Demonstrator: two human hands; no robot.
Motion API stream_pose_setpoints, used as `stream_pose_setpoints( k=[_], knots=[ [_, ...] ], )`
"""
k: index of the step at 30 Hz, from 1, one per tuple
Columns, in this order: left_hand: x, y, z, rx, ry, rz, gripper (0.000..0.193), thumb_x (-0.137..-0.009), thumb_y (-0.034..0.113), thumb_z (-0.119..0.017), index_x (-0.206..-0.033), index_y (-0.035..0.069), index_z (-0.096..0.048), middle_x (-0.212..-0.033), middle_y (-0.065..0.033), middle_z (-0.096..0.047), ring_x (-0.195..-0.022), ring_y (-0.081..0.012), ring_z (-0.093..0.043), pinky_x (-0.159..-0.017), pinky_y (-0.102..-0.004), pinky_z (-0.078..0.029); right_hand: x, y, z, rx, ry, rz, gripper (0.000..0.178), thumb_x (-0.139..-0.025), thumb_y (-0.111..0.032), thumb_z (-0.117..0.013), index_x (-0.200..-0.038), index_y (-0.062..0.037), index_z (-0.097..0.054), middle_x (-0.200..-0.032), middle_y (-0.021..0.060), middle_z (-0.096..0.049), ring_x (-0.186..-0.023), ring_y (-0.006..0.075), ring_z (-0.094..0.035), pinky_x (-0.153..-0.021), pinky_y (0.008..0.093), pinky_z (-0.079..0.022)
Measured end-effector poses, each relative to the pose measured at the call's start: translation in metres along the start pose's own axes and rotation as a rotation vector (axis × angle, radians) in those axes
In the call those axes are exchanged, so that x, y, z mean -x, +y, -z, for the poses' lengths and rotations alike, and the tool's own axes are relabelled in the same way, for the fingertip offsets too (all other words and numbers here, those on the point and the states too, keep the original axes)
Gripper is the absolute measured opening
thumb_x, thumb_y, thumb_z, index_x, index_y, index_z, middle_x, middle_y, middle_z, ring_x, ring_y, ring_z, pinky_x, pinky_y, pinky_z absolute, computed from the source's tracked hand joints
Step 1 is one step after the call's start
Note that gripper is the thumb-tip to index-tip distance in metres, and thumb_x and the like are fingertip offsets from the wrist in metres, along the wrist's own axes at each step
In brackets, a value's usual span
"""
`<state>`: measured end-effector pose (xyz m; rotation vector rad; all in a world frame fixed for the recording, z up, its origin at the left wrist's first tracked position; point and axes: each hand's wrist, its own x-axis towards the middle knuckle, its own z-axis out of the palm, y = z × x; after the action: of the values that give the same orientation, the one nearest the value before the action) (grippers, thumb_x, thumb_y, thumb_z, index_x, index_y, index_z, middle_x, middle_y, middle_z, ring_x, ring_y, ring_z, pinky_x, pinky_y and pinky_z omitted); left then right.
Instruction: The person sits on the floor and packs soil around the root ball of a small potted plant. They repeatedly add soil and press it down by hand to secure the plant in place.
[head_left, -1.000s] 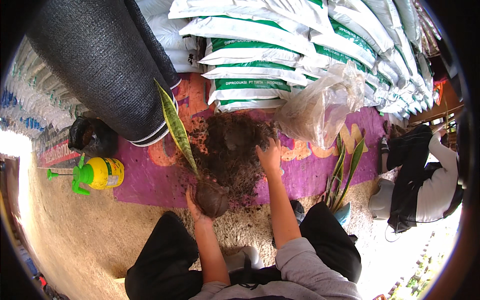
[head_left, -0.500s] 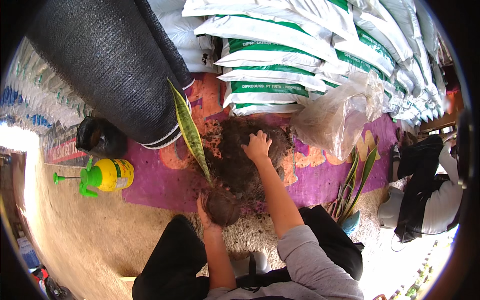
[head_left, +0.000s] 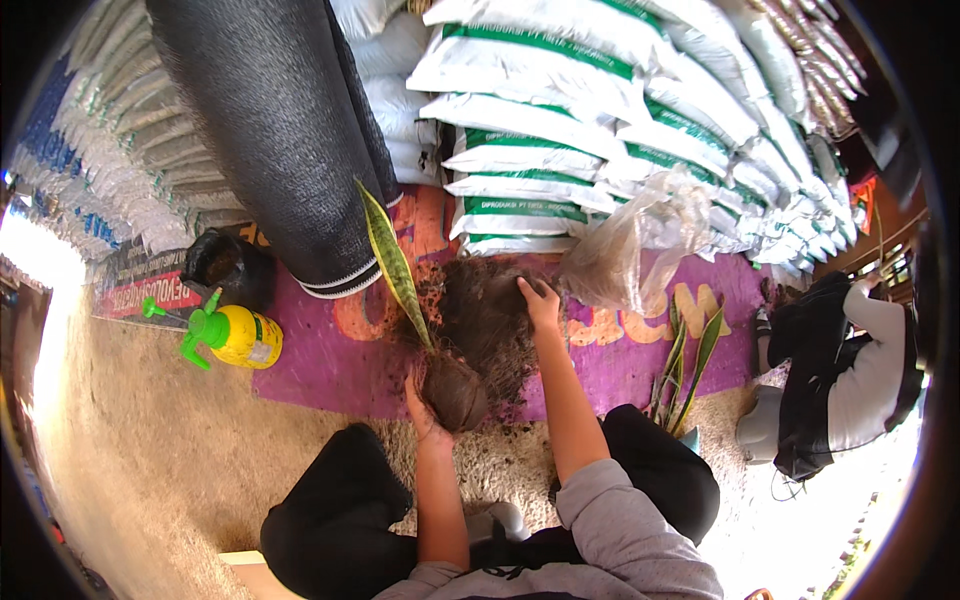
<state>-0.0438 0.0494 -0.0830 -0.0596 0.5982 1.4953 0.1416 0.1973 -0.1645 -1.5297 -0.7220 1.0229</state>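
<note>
My left hand [head_left: 428, 412] cups a round brown root ball [head_left: 455, 392] from its left and lower side. One long snake plant leaf [head_left: 390, 255], green with yellow edges, rises from the ball and leans up to the left. Beyond it a mound of dark, fibrous soil [head_left: 480, 310] is heaped on a purple printed sheet [head_left: 330, 370]. At the mound's right edge, my right hand [head_left: 540, 303] has its fingers curled into the soil, their tips partly hidden.
A yellow and green spray bottle [head_left: 245, 335] and a black plastic pot or bag [head_left: 230, 268] stand at left. Behind are a black mesh roll [head_left: 280, 130] and stacked white-green sacks [head_left: 530, 165]. Right are a clear plastic bag [head_left: 635, 250], another snake plant [head_left: 690, 360] and a seated person [head_left: 845, 370].
My right hand's spread fingers have curled in at the soil's right edge. My left hand still holds the root ball, now turned slightly. The whole view has shifted.
</note>
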Motion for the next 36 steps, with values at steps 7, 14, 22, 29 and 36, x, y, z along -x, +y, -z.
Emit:
stream_pose_setpoints(
  k=[7,14,22,29,36],
  knots=[
    [0.042,-0.001,-0.045,-0.076,0.012,0.036,0.048,-0.087,0.047,-0.049,-0.11,0.005,-0.057,-0.102,-0.0136,-0.063,-0.095,-0.0292,-0.06,-0.083,-0.043,-0.049,0.027,-0.063,0.067,-0.55,-0.214,-0.386,0.038,-0.084,-0.028,-0.064,-0.114,-0.007,-0.054,-0.096,0.0065,-0.06,-0.079,0.019,-0.059,-0.057,0.031,-0.047],
    [0.065,-0.011,-0.061,-0.358,0.13,-0.044,0.062,-0.088,0.053,-0.044,-0.131,0.009,-0.043,-0.131,-0.0116,-0.045,-0.119,-0.0268,-0.047,-0.099,-0.0428,-0.037,0.096,-0.156,0.092,0.185,-0.247,0.284,0.033,-0.084,-0.027,-0.063,-0.106,-0.0024,-0.058,-0.088,0.0103,-0.065,-0.074,0.0251,-0.062,-0.064,0.0346,-0.048],
    [0.09,-0.017,-0.07,-0.227,0.027,-0.046,0.044,-0.095,0.041,-0.036,-0.119,0.007,-0.052,-0.113,-0.0084,-0.058,-0.104,-0.0221,-0.057,-0.088,-0.0384,-0.047,0.251,-0.208,0.075,0.594,-0.524,0.683,0.041,-0.085,-0.029,-0.062,-0.113,0.0004,-0.057,-0.104,0.0211,-0.063,-0.102,0.0311,-0.06,-0.088,0.0378,-0.045],
    [0.096,-0.018,-0.063,-0.099,-0.198,0.068,0.047,-0.096,0.042,-0.033,-0.117,0.005,-0.052,-0.109,-0.0099,-0.058,-0.099,-0.0228,-0.058,-0.085,-0.0355,-0.049,0.25,-0.202,0.086,0.3,-0.568,0.826,0.039,-0.083,-0.019,-0.062,-0.116,0.0006,-0.056,-0.126,0.0193,-0.051,-0.119,0.0336,-0.047,-0.099,0.0401,-0.036],
    [0.085,-0.036,-0.05,-0.297,-0.192,-0.184,0.043,-0.098,0.036,-0.031,-0.113,0.003,-0.054,-0.103,-0.0083,-0.059,-0.093,-0.0201,-0.058,-0.081,-0.0325,-0.048,0.276,-0.175,0.06,0.309,-0.272,0.764,0.028,-0.082,-0.011,-0.061,-0.107,0.0008,-0.06,-0.117,0.019,-0.057,-0.109,0.0339,-0.055,-0.092,0.0383,-0.043]
  ],
)
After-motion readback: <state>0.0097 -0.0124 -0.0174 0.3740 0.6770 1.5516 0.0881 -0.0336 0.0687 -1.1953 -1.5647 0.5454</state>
